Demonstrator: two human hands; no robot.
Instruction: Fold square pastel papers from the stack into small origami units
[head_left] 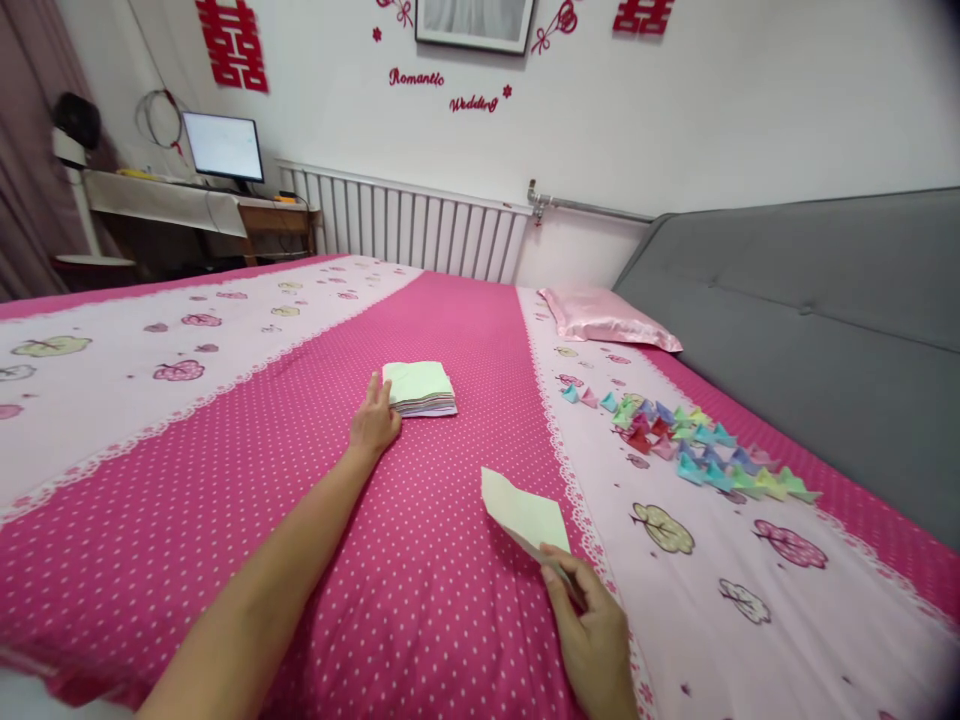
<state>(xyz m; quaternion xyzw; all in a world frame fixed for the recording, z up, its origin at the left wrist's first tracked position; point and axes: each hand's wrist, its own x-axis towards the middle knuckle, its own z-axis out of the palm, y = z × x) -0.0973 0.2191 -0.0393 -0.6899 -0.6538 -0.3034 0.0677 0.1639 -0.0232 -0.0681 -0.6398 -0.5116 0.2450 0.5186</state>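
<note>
A stack of square paper (420, 388), pale green on top with several coloured layers below, lies on the pink dotted bedspread (450, 470). My left hand (373, 417) rests against the stack's left side, fingers stretched out. Closer to me and to the right, my right hand (589, 615) pinches a pale green sheet of paper (529, 508) by its near right corner. That sheet is raised off the bed, its left edge curling up. Off to the right stand many small folded paper boats (701, 445) in mixed colours, grouped in rough rows.
A pink satin pillow (604, 318) lies by the grey headboard (810, 270). Beyond the bed are a white radiator (405, 222) and a pipe along the wall. At the far left, a monitor (223, 147) stands on a desk beside a fan (76, 122).
</note>
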